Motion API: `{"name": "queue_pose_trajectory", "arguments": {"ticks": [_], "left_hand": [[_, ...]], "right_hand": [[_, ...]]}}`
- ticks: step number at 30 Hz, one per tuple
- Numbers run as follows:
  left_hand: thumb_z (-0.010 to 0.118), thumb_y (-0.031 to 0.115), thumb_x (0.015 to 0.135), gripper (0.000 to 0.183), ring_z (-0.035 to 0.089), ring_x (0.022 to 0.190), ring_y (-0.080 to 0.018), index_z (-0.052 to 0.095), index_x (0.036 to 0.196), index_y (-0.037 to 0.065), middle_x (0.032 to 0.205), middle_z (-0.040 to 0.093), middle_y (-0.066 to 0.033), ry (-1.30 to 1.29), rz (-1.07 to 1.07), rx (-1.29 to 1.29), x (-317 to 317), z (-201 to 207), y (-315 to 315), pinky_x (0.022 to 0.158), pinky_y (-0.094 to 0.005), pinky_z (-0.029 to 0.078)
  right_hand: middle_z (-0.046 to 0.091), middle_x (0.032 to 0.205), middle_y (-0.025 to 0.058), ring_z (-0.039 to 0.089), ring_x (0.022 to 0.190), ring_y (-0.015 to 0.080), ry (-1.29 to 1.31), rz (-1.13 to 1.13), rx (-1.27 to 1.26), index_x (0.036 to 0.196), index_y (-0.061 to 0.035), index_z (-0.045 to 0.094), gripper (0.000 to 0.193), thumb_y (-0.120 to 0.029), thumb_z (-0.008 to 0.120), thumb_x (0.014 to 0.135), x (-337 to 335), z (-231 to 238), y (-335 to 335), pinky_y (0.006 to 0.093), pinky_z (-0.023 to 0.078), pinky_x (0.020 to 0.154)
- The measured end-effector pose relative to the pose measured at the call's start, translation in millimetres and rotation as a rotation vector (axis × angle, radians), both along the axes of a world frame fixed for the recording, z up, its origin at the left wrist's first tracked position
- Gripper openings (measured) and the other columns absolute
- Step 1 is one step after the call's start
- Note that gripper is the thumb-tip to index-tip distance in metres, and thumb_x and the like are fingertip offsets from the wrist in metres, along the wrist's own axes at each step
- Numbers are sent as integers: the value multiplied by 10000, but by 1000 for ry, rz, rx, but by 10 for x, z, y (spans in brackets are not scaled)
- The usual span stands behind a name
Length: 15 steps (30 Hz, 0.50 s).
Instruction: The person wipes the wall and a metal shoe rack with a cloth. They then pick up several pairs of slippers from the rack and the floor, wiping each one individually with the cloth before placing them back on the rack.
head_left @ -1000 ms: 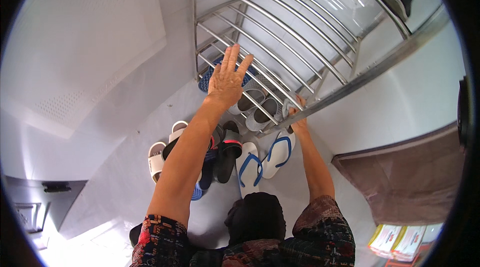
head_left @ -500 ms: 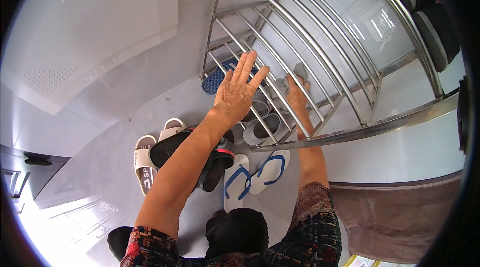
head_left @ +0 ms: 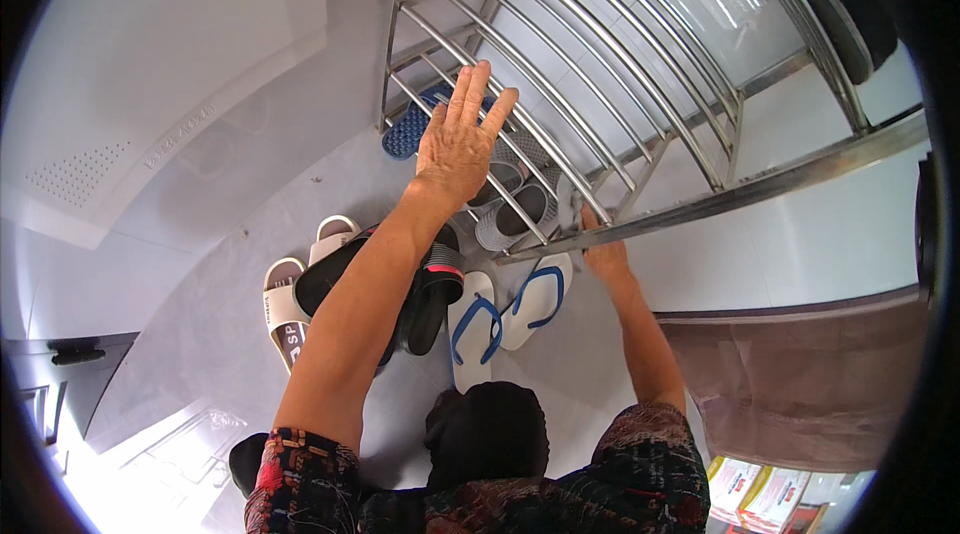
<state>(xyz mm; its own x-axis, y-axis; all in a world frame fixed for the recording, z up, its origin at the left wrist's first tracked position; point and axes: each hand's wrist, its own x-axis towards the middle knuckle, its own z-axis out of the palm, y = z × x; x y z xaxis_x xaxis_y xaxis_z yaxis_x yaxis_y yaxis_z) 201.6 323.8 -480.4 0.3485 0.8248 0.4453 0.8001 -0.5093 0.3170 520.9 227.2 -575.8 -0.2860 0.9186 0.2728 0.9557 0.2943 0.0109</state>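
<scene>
My left hand (head_left: 462, 142) lies with outstretched fingers on the thin metal bars of the shoe rack (head_left: 560, 84), palm down. Beyond the rack's near rail, low at its right part, my right hand (head_left: 603, 252) grips a grey cloth (head_left: 570, 208); bars and the rail partly cover both. Under the rack, close to the left hand, sit grey slippers (head_left: 517, 212) and a blue slipper (head_left: 404, 134). White flip-flops (head_left: 543, 306) with blue straps rest on the floor nearer to me, between my forearms.
Black slides (head_left: 432, 309) and beige slides (head_left: 284, 304) stand on the floor, partly behind my left forearm. Dark shoes (head_left: 850, 19) sit on the upper rack at the far right. A brown cloth cover (head_left: 800, 374) hangs at right; a white panel (head_left: 170, 64) rises at left.
My right hand has drawn back toward me with the grey cloth, from deep under the bars to beside the near rail. The left hand stays on the bars; the view has shifted slightly.
</scene>
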Motion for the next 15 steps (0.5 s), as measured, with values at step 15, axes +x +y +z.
{"name": "queue_pose_trajectory", "arguments": {"ticks": [15], "left_hand": [[707, 94, 735, 698, 259, 1347, -446, 386, 1349, 8, 1450, 242, -300, -325, 8, -151, -954, -446, -538, 1093, -461, 286]], "right_hand": [[499, 1181, 240, 484, 1064, 419, 255, -362, 331, 1251, 25, 487, 545, 64, 556, 711, -1679, 378, 300, 466, 372, 953]]}}
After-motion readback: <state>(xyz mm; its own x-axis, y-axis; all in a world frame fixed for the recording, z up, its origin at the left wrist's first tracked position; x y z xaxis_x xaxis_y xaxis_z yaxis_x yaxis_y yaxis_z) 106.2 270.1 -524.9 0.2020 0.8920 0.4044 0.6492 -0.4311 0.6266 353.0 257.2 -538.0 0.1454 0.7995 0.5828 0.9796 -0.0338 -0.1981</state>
